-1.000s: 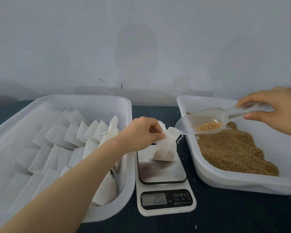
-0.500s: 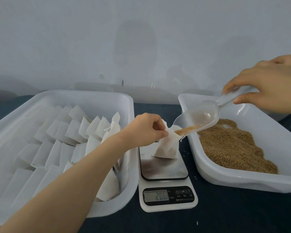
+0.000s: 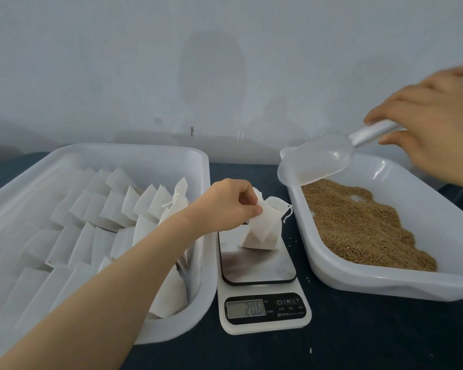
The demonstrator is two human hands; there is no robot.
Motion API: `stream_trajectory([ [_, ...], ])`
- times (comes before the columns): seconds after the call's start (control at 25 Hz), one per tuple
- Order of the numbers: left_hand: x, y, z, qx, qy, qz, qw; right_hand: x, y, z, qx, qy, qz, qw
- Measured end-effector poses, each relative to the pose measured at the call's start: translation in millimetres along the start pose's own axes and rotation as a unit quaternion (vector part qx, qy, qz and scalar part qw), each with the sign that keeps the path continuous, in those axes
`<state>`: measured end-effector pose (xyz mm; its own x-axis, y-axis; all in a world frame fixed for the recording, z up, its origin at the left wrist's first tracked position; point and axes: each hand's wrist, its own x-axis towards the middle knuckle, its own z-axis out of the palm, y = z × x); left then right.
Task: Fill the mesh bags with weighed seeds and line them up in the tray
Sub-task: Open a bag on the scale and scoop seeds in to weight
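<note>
Showing 206: scale [image 3: 262, 273] w/ mesh bag [image 3: 263, 231].

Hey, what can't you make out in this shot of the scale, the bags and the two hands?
Head view only.
Scale display: digits too small and fuzzy to read surely.
Right hand, holding the scoop: motion-blurred, cut off by the right edge.
Bag on the scale: cloth and the left hand hide how full it is.
Bags in the left tray: the forearm hides some, so no count.
</note>
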<state>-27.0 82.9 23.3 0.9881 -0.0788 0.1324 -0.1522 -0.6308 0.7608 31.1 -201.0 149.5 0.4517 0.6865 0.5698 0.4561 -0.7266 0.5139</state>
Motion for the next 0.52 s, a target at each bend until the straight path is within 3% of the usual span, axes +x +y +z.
stream_trajectory([
  [0.08,0,0,0,0.003,0.001,0.000,1.000,-17,2,23,0.037,-0.087,0.160,0.983],
  [0.2,0,0,0,0.015,0.000,-0.001,1.000,-45,-18,68,0.154,-0.308,0.347,0.872],
  [0.28,0,0,0,0.013,0.000,-0.004,1.000,-57,-33,94,0.195,-0.366,0.370,0.831],
  [0.52,-1,2,-1,0.026,-0.017,-0.021,0.999,-61,-49,120,0.177,-0.478,0.347,0.787],
])
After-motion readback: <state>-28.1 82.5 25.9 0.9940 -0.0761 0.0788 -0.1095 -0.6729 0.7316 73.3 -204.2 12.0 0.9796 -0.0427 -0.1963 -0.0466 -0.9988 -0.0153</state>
